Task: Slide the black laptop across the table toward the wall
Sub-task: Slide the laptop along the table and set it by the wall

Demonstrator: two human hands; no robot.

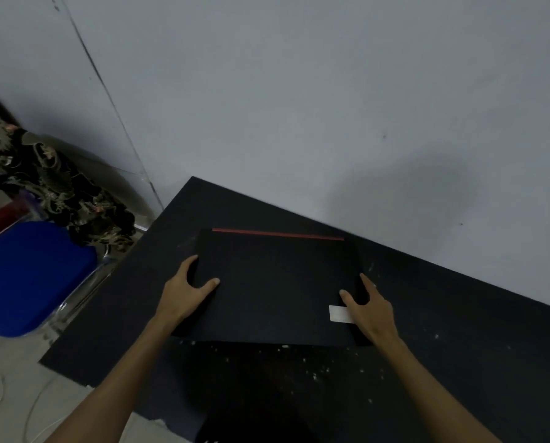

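2 hands on a closed black laptop (276, 282), which lies flat mid-table, its red-striped far edge near the wall (299, 107) but not touching.

Laptop looks rigid, fairly heavy, smooth-lidded; likely to slide readily on the dark table (459, 330), so side edges are the sound place to hold. Left hand (184, 295) spread wide, thumb on lid, fingers wrapped over left edge. Right hand (368, 310) likewise splayed, thumb on lid beside a white sticker (337, 313), fingers down right edge. Both grip the laptop, set well apart. Blue chair (27, 276) stands left of table.
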